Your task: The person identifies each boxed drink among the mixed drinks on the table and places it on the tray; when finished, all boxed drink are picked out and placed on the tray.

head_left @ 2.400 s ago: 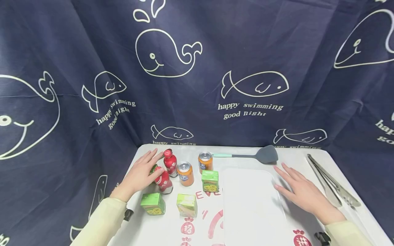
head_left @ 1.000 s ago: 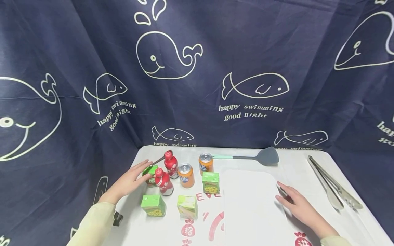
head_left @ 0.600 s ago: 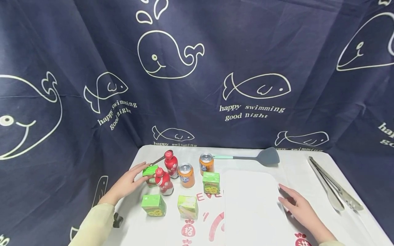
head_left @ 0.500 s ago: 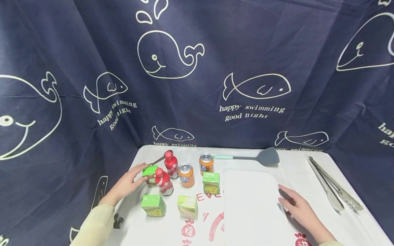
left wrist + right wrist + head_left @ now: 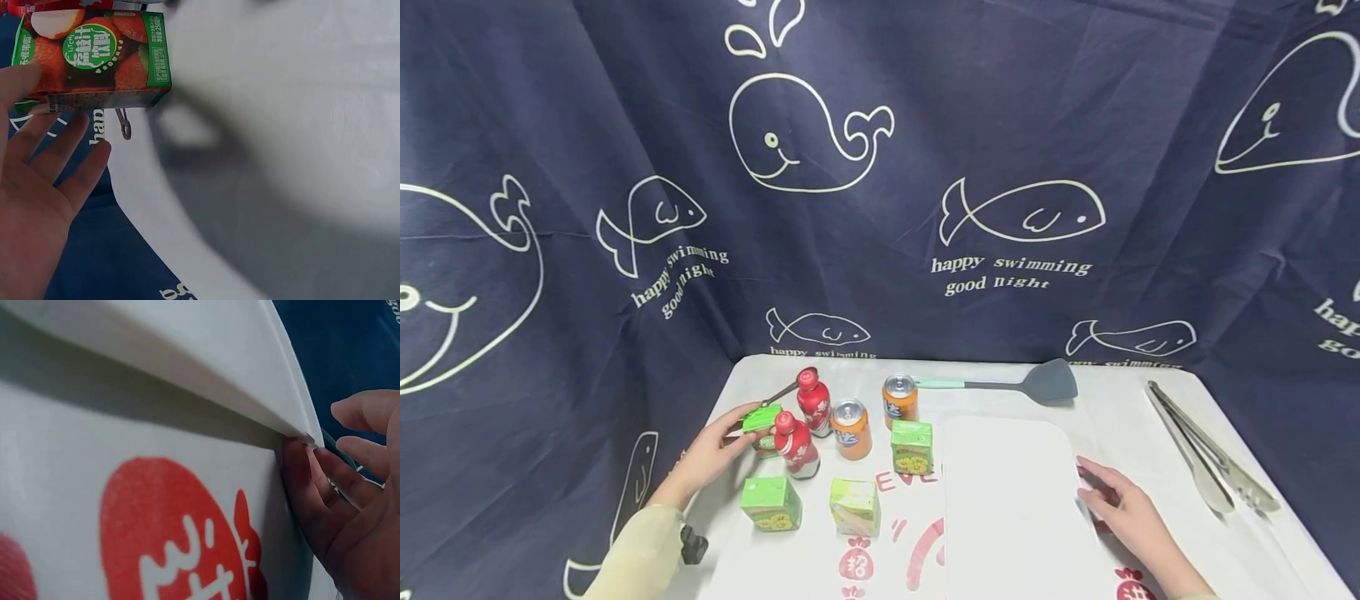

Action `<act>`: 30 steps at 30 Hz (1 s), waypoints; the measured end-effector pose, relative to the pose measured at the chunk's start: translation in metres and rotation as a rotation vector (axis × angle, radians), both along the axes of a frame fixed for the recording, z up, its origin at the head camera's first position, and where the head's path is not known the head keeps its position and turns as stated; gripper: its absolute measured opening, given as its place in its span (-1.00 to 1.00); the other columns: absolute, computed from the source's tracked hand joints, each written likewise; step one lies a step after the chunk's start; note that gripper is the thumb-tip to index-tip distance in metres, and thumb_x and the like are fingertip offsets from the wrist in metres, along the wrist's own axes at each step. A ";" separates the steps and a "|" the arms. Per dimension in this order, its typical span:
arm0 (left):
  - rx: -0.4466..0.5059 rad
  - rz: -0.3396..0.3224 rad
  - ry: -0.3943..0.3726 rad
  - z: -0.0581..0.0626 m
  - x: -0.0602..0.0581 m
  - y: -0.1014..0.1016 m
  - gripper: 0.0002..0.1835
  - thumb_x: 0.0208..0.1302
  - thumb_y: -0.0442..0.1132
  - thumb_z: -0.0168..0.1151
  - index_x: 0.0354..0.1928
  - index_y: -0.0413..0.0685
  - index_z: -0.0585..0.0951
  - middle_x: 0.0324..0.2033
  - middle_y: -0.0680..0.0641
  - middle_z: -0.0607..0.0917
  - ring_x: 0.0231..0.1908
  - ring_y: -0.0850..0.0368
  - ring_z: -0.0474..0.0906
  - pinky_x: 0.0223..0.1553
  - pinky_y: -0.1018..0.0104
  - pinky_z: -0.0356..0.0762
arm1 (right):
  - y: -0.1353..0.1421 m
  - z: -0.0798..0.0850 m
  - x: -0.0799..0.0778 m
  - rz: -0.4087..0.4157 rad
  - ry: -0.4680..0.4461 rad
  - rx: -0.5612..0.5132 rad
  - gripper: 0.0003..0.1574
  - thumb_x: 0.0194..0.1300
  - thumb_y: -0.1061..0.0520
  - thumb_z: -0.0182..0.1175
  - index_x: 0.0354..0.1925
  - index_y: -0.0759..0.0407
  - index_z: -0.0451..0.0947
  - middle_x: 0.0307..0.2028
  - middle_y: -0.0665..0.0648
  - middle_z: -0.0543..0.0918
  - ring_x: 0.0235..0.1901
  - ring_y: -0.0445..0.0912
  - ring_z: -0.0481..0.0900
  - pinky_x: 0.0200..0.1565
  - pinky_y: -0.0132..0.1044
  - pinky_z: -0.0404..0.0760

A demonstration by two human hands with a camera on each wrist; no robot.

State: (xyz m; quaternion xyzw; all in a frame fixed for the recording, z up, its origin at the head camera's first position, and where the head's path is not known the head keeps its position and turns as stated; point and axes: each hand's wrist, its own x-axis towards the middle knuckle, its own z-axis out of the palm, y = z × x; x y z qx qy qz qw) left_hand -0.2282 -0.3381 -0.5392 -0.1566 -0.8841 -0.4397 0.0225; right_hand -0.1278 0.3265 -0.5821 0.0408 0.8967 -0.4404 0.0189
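My left hand (image 5: 709, 457) is at a green litchi juice carton (image 5: 94, 56) on the table's left side. In the left wrist view its thumb lies across the carton's printed face near the top. The index fingertip is at the carton's lower edge in that view, and the other fingers stand away from it. My right hand (image 5: 1123, 508) is at the right edge of a white tray (image 5: 1015, 500). The right wrist view shows fingertips (image 5: 299, 456) touching beneath the tray's rim, with the thumb held away outside it.
Two red bottles (image 5: 796, 446) stand right beside the left-hand carton. Near them are two orange cans (image 5: 852, 429) and several more juice cartons (image 5: 772, 504). A spatula (image 5: 1048, 383) lies along the back, and metal tongs (image 5: 1210, 454) lie at the right. A dark curtain (image 5: 880, 167) hangs behind.
The left hand has drawn back from over the bottles and closed in around the carton. The right hand has come down and nearer to the tray's right edge. The objects have stayed put.
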 end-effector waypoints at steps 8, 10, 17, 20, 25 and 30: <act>-0.033 0.008 0.048 0.001 0.000 0.002 -0.45 0.42 -0.26 0.38 0.42 -0.01 0.52 0.31 -0.20 0.59 0.26 -0.27 0.53 0.21 -0.26 0.52 | 0.002 -0.007 0.002 0.030 0.068 0.122 -0.25 0.36 0.12 0.40 0.40 0.37 0.44 0.14 0.33 0.60 -0.28 -0.25 0.55 -0.23 -0.34 0.66; -0.029 0.014 0.051 0.002 0.000 0.002 -0.46 0.42 -0.26 0.38 0.40 0.02 0.53 0.31 -0.19 0.60 0.25 -0.27 0.54 0.22 -0.28 0.51 | 0.002 -0.007 0.002 0.035 0.093 0.156 -0.28 0.34 0.13 0.40 0.37 0.36 0.47 0.19 0.34 0.60 -0.26 -0.27 0.55 -0.15 -0.36 0.63; 0.008 0.013 0.038 0.001 0.001 0.004 -0.49 0.43 -0.31 0.36 0.39 -0.11 0.54 0.30 -0.19 0.60 0.26 -0.26 0.52 0.24 -0.30 0.47 | 0.003 -0.010 0.002 0.040 0.126 0.165 -0.31 0.34 0.16 0.42 0.35 0.36 0.50 0.15 0.31 0.62 -0.30 -0.30 0.52 -0.17 -0.37 0.60; 0.012 0.013 0.051 0.001 0.001 0.004 -0.49 0.42 -0.32 0.36 0.37 -0.14 0.54 0.29 -0.19 0.61 0.27 -0.23 0.51 0.25 -0.27 0.48 | 0.003 -0.010 0.003 0.043 0.132 0.163 -0.31 0.34 0.16 0.41 0.36 0.36 0.50 0.14 0.28 0.62 -0.32 -0.27 0.47 -0.22 -0.35 0.57; 0.012 0.010 0.081 0.002 0.000 0.004 -0.49 0.39 -0.36 0.38 0.35 -0.18 0.56 0.28 -0.18 0.62 0.26 -0.18 0.52 0.23 -0.21 0.51 | 0.002 -0.010 0.004 0.043 0.131 0.147 -0.31 0.35 0.18 0.41 0.36 0.37 0.49 0.08 0.23 0.60 -0.37 -0.23 0.41 -0.29 -0.35 0.51; -0.013 0.022 0.102 0.000 0.000 0.004 -0.51 0.40 -0.32 0.38 0.34 -0.18 0.57 0.26 -0.14 0.64 0.24 -0.09 0.54 0.22 -0.19 0.53 | 0.002 -0.010 0.004 0.045 0.134 0.137 -0.32 0.35 0.19 0.40 0.36 0.38 0.49 0.05 0.21 0.60 -0.39 -0.22 0.40 -0.32 -0.35 0.49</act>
